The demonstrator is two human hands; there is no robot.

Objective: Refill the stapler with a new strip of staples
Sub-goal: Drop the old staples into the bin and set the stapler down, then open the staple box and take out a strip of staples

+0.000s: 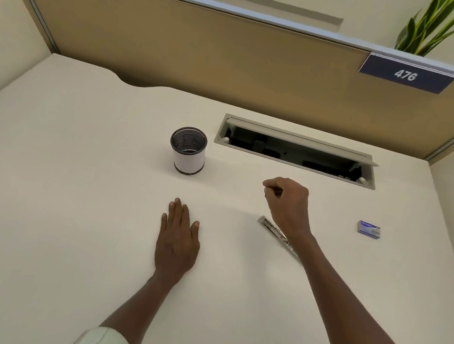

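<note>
A silver metal stapler lies flat on the cream desk, partly hidden under my right wrist. My right hand hovers just beyond it, fingers curled with thumb pinched against forefinger; whether anything small sits in the pinch I cannot tell. My left hand rests flat on the desk, palm down, fingers together, holding nothing, to the left of the stapler. A small blue staple box lies shut on the desk to the right, apart from both hands.
A mesh pen cup with a white band stands behind my left hand. An open cable slot is cut into the desk at the back. A tan partition with a "476" sign closes off the far edge.
</note>
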